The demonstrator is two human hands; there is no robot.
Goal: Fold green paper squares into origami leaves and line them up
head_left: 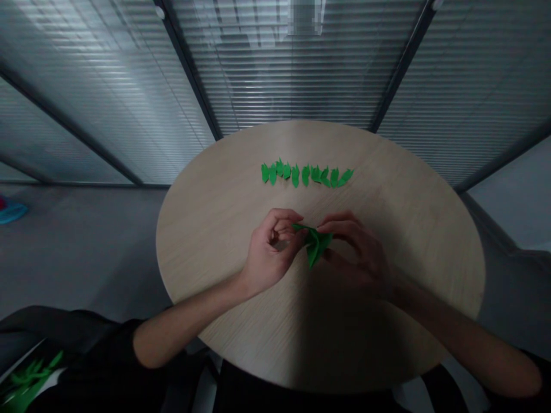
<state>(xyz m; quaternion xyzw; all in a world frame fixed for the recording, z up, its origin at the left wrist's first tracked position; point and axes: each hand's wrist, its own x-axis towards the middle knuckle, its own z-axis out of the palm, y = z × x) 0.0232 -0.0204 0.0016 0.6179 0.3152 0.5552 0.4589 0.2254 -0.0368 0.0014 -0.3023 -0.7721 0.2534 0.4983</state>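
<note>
My left hand [271,252] and my right hand [355,252] are raised a little above a round light wood table [206,229], close together near its middle. Between them is a folded piece of green paper [315,244]. The left fingers pinch its upper left point, and the right fingers press on its right side. Part of the paper is hidden behind my fingers. Farther across the table, several small folded green paper pieces [302,175] lie side by side in a row, beyond both hands.
Slatted blinds behind glass panels [297,69] stand beyond the table. A grey floor surrounds it, with a blue object [11,211] at the left edge. Green paper shapes [30,378] lie on a dark surface at the lower left, near my left arm.
</note>
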